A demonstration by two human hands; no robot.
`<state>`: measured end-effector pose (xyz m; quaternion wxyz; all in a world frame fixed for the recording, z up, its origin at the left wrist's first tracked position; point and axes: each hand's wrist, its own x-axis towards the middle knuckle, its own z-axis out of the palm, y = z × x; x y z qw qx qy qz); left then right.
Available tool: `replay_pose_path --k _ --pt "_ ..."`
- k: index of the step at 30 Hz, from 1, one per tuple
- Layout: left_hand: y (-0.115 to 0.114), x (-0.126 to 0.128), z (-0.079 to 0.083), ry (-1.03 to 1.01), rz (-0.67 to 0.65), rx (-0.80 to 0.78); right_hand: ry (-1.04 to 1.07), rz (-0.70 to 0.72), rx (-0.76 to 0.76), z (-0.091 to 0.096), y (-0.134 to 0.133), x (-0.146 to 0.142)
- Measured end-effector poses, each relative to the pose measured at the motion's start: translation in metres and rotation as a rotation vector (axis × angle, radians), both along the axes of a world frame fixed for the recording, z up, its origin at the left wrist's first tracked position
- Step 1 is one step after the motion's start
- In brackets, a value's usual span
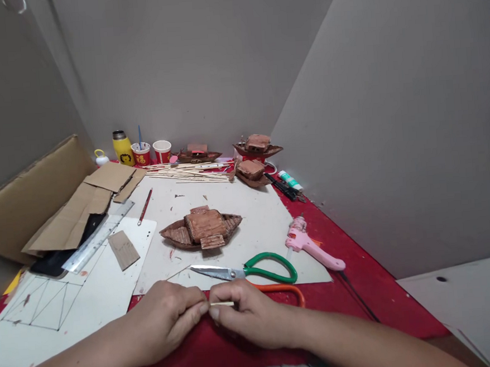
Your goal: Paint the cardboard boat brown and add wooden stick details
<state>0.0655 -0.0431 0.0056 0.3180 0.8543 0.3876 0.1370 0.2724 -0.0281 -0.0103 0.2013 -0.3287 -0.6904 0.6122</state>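
My left hand (176, 314) and my right hand (248, 312) meet at the table's near edge, fingertips almost touching. A short, pale thin wooden stick (223, 304) shows between the thumb and forefinger of my right hand. Its left end runs to the pinched fingertips of my left hand, which hide that end. Just beyond my right hand lie scissors (234, 273) with one green and one orange handle, blades pointing left. Past them sits a brown model boat (206, 225) with a roofed cabin, on a pale board (256, 227).
A pink glue gun (314, 248) lies at right. Farther back are loose wooden sticks (189, 173), more model boats (252, 172), paper cups (162, 151) and a yellow bottle (122, 149). Cardboard pieces (79, 209), a clear ruler (100, 238) and a drawing (43, 304) lie at left.
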Motion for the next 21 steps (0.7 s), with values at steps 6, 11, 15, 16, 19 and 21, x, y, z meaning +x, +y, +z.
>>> replay_pose_path --k 6,11,15,16,19,21 --pt "-0.002 0.001 0.002 -0.179 0.105 -0.114 0.238 -0.125 -0.217 -0.011 -0.002 0.001" --pt "0.000 0.004 0.001 -0.235 0.100 -0.181 0.225 -0.096 -0.200 -0.013 -0.002 0.001" --pt "0.000 0.005 0.002 -0.256 0.111 -0.196 0.193 -0.070 -0.173 -0.012 -0.002 0.003" --pt "0.000 0.005 0.002 -0.253 0.106 -0.193 0.182 -0.060 -0.156 -0.012 -0.002 0.004" --pt "0.000 0.004 0.000 -0.237 0.086 -0.173 0.149 -0.045 -0.098 -0.012 -0.003 0.005" --pt "-0.001 0.004 -0.003 -0.229 0.070 -0.167 0.147 -0.054 -0.062 -0.011 -0.003 0.004"
